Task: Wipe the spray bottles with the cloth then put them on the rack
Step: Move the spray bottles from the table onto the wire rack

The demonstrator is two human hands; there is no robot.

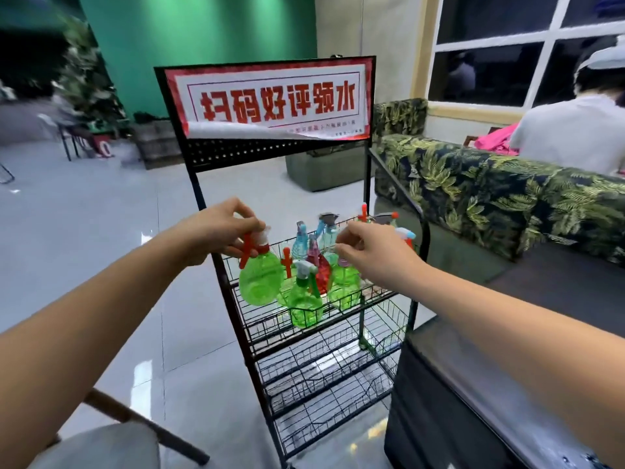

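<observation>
Presently the left hand (220,231) grips the red-and-white sprayer head of a round green bottle (260,279), which hangs at the left front corner of the top shelf (341,311) of the rack (248,350), judged not yet set down. The right hand (375,257) reaches over the shelf with fingers curled above a second green bottle (345,282); whether it holds anything cannot be told. No cloth is in view, so wiping cannot be confirmed. Standing on the shelf are a green bottle with a white trigger (304,299), a red bottle (321,269) and pale blue bottles (299,245), with more behind. Placement is judged largely done; the held bottle remains. Beyond, the red-lettered sign (270,99) tops the rack.
</observation>
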